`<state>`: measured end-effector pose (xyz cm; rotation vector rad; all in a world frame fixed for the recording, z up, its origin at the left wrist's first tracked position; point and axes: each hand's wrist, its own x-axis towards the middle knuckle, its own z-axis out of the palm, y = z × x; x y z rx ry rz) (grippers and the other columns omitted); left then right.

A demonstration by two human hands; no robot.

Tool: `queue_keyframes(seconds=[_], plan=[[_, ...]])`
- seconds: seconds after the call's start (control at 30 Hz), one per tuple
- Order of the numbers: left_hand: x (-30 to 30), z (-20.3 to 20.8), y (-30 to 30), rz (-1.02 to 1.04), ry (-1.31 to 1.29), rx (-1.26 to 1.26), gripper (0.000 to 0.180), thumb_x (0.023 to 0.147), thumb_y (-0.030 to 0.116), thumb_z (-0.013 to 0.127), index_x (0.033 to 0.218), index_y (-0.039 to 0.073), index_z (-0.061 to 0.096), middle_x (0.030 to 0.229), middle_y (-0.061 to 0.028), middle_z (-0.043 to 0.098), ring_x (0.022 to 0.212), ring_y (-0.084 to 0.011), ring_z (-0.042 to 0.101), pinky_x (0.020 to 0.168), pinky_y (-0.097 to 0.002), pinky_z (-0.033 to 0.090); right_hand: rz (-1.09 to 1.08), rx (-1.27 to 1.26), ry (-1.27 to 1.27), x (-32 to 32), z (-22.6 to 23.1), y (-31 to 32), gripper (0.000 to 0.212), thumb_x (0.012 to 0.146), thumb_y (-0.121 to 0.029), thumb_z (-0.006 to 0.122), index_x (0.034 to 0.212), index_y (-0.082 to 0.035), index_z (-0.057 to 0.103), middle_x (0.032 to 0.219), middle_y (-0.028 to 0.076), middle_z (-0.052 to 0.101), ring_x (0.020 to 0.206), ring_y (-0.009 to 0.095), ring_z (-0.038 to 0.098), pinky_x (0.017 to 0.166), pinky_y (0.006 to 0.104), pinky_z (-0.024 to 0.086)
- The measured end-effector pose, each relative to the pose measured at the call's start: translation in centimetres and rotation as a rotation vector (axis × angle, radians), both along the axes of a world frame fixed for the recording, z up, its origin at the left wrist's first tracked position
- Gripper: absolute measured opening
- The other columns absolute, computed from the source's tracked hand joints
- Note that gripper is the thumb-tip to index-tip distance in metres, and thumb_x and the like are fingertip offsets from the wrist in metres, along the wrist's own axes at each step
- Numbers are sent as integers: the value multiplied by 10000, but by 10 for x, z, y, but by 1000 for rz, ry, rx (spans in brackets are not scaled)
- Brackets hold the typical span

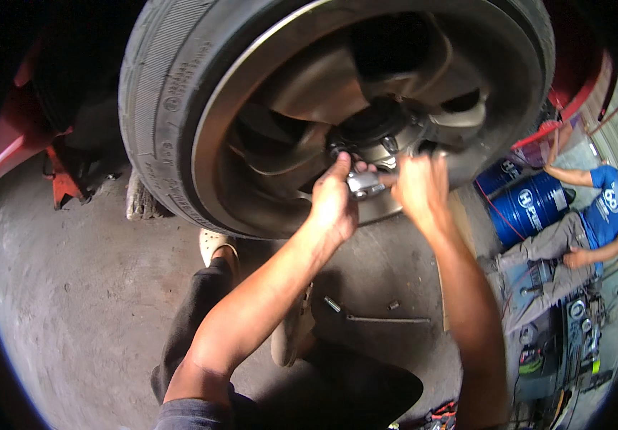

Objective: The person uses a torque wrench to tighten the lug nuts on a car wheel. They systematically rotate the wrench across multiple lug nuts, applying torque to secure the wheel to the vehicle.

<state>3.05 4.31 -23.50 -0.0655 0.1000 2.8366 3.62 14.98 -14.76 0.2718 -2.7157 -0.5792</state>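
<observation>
I see the left hand (334, 199) with its grip clamped on a silver tool (365, 185), at the wheel (323, 93), near its hub (370, 125). The right hand (423, 188) is blurred beside the tool; whether its grip holds something, I cannot tell.

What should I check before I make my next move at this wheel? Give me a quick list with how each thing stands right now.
1. Left hand on the silver tool: ok, it holds the tool near the hub.
2. Right hand grip: cannot tell; it is blurred beside the tool.
3. Tool seated squarely on its fastener: cannot tell; that end is hidden.
4. Floor free of loose items: not ok; a long wrench lies there.
5. Foot well away from the tyre: not ok; the beige clog looks close to its lower edge.
6. Co-worker away from the wheel: ok, off to the right.
</observation>
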Motion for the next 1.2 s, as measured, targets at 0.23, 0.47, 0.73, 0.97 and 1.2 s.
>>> queue_keyframes(seconds=[0.23,0.47,0.73,0.97,1.2], plan=[[8,-21,-11,-130,141,169,390,939,367,284,1099,90,508,1079,-34,579,1015,-175,516,893,-370,361,313,973,337,18,27,-89,72,712,-171,582,695,-104,601,596,13,594,670,149,579,778,320,345],[4,-20,-18,-148,171,-67,314,907,340,429,1050,73,515,1094,-50,570,998,-152,505,859,-314,360,-36,102,18,-1,9,-14,109,654,-158,646,692,-58,626,685,156,631,682,271,621,723,390,394],[4,-2,-29,-68,-72,-420,222,832,206,593,861,-14,581,794,-105,617,668,-177,563,654,-303,444,-210,-1181,-259,-10,-127,-12,337,700,-212,651,964,-12,589,857,206,633,848,298,625,713,366,487],[-3,1,-20,16,-153,-453,276,765,175,650,865,-72,579,860,-143,599,781,-192,554,748,-323,418,-192,187,-198,6,0,-22,198,827,-233,550,864,-78,666,764,123,653,775,242,640,793,403,403],[-3,-16,-9,57,-33,-224,248,793,219,607,907,0,580,917,-83,578,830,-186,553,666,-311,445,548,1123,452,40,19,-92,78,695,-183,567,704,-107,549,599,28,587,652,157,558,764,317,361]])
